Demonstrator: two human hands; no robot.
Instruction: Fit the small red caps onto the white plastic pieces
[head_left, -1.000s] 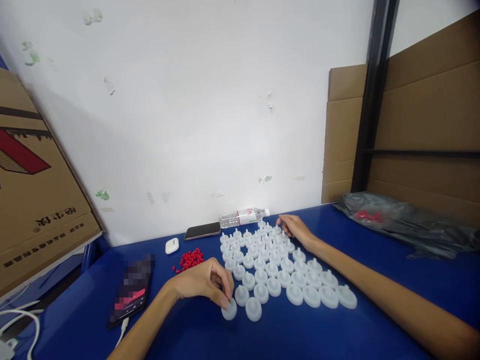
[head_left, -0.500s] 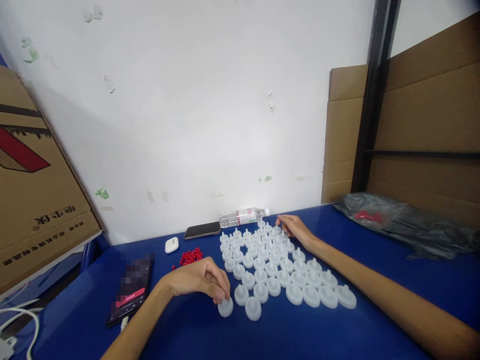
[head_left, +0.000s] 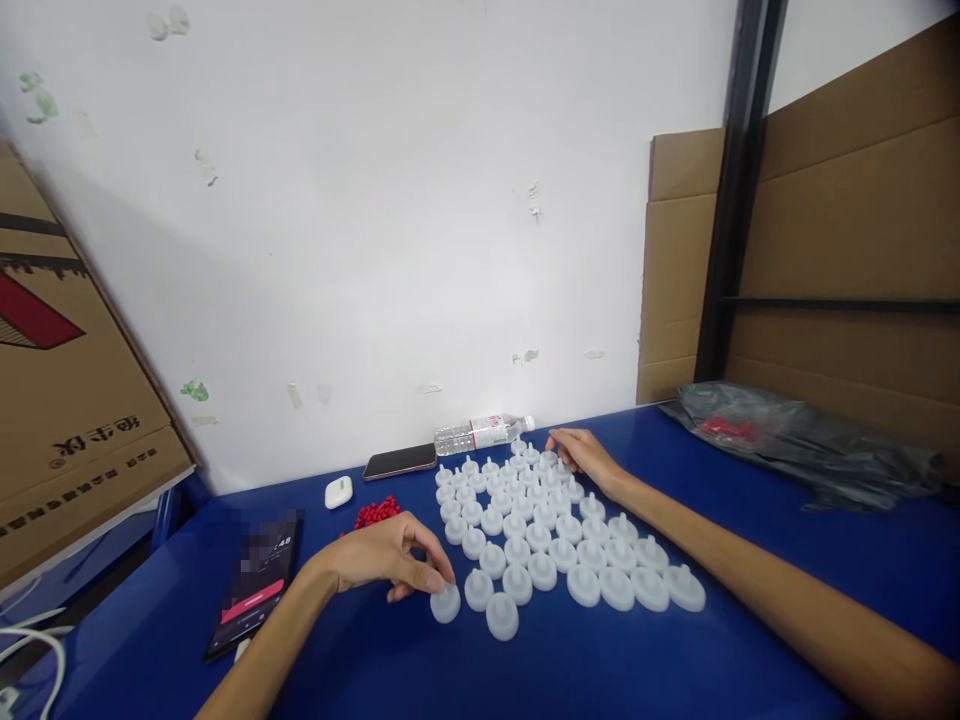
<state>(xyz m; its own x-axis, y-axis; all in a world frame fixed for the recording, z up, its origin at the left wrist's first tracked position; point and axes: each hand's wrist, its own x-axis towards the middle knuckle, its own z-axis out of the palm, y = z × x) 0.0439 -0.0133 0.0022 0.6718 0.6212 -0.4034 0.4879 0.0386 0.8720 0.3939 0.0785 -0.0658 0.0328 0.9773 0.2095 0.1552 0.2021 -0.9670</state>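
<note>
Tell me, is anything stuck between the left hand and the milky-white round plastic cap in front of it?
No, nothing visible is in between: the left hand has its fingers right on the milky-white round plastic cap. The neighbouring cap stands to the right, not in between.

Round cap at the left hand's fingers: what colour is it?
The round cap is translucent white, seen best in the head view.

Slender bare forearms (head_left: 279, 628), bare fingers (head_left: 421, 574)
</note>
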